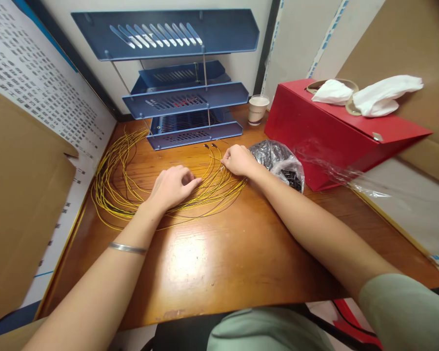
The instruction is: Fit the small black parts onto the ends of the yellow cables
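A loose coil of thin yellow wires [109, 195], with some dark strands among them, spreads across the wooden table. Over the coil's near right part rests my left hand [172, 186], loosely curved, its thumb apart from the fingers; the fingertips' undersides are hidden. My right hand [237, 160] is closed in a pinch at the coil's right end, around a yellow wire near its tip. Two wire ends with small black tips [209, 146] stick out just left of that hand. Beside my right wrist lies a clear plastic bag [274, 155] of small black parts, partly covered by the forearm.
A blue tiered tray rack [186, 100] stands at the back of the table [219, 263]. Right of it are a paper cup [258, 111] and a red box [314, 134] bearing tape rolls and white tissue [386, 95]. Cardboard [22, 204] and a printed sheet border the left side.
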Demonstrator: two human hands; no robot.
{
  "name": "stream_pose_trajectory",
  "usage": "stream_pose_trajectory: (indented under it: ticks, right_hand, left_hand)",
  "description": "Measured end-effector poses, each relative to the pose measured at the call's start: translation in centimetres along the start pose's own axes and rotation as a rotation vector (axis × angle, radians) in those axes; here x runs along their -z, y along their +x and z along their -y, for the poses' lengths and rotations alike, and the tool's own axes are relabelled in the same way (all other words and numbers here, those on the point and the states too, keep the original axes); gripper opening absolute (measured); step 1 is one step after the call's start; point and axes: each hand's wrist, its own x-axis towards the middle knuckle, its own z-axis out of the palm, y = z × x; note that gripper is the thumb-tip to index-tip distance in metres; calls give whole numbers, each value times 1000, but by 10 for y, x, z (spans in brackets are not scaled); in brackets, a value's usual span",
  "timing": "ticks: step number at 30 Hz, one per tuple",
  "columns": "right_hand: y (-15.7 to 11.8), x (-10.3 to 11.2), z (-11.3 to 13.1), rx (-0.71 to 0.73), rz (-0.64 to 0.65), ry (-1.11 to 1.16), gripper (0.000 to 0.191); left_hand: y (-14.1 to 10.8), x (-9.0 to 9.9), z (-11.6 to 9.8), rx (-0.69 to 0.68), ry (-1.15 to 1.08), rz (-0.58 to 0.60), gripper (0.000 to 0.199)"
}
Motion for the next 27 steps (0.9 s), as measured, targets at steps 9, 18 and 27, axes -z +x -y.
stream_pose_trajectory:
  ticks: [9, 18, 27]
  right_hand:
    - [-49, 24, -1, -67, -233, 60, 20]
    - [-110, 32, -4, -99, -366, 90, 15]
    - [-128, 32, -12, -121, -454, 338, 13]
  left_hand:
    - [32, -8, -20, 127, 12, 93, 33]
    - [37, -9, -25, 167, 9, 82, 26]
    - [54, -26, -45, -95, -94, 27, 25]
